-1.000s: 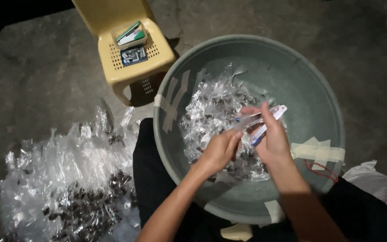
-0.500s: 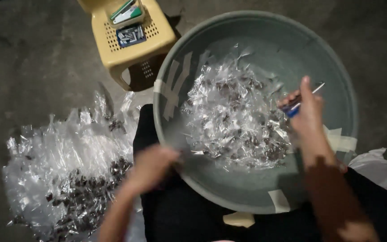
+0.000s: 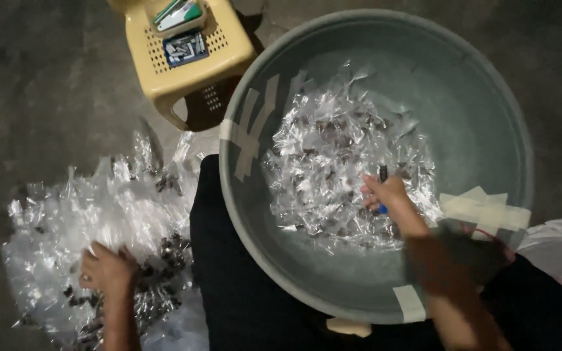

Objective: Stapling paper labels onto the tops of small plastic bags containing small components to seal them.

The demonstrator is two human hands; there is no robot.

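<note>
Right hand point(image 3: 388, 194) grips a small blue-and-black tool point(image 3: 382, 188) over crinkly clear packets point(image 3: 339, 162) inside the round grey plastic basin point(image 3: 482, 110); left hand point(image 3: 107, 270) rests, fingers curled, on the floor's clear-packet heap point(image 3: 92, 221).

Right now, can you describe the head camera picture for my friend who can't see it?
A person's right hand holds a small blue tool over little clear plastic packets inside a big grey basin. Their left hand rests on a packet pile on the floor, near a yellow stool.
</note>
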